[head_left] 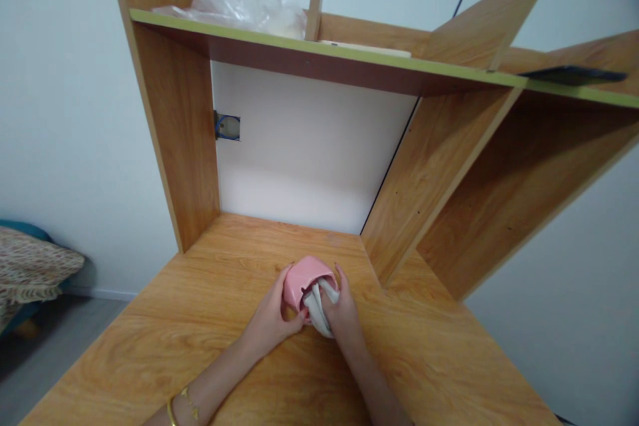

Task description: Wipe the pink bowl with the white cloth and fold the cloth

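A pink bowl-like container (305,271) is tipped on its side above the wooden desk, its opening turned toward me and to the right. Around its left side wraps my left hand (273,314), thumb at the lower rim. My right hand (343,311) grips a white cloth (316,309) and presses part of it into the opening. The cloth's lower end hangs out over the rim. The inside of the container is mostly hidden by the cloth and my fingers.
The wooden desk (200,319) has upright side panels and a shelf (359,56) above. Clear plastic bags (244,10) and a dark flat object (574,74) lie on the shelf. A wall socket opening (228,127) shows at the back left. A patterned cover (34,266) is at far left.
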A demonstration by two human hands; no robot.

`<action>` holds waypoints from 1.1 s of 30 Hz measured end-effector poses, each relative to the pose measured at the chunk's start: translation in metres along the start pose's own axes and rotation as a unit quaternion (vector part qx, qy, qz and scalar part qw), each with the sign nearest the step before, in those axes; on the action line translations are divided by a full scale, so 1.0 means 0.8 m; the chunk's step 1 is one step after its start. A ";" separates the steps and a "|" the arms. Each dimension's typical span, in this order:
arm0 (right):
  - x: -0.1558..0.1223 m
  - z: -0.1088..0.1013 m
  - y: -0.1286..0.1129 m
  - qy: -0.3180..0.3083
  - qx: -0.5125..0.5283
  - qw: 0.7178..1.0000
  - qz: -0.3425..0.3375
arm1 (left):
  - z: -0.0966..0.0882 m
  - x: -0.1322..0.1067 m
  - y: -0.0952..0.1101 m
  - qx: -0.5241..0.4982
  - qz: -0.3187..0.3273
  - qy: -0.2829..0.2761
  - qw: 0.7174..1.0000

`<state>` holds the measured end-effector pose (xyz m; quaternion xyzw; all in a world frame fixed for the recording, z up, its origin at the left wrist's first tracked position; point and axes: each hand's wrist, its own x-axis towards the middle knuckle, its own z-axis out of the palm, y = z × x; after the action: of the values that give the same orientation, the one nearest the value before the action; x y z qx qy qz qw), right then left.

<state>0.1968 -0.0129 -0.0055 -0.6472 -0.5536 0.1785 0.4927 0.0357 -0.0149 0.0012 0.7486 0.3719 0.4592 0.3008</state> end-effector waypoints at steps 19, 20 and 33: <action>-0.005 -0.014 -0.013 -0.045 -0.098 0.994 0.002 | -0.022 0.003 0.008 0.188 0.042 -0.019 0.981; -0.005 -0.013 -0.011 -0.035 -0.071 0.997 0.003 | -0.023 0.004 0.009 0.189 0.025 -0.010 0.982; 0.001 -0.003 -0.002 0.038 0.009 0.999 -0.006 | -0.006 0.002 0.008 0.083 0.006 -0.007 0.997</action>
<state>0.1983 -0.0135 -0.0031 -0.6457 -0.5372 0.1557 0.5198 0.0340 -0.0163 0.0088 0.7764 0.4020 0.4233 0.2375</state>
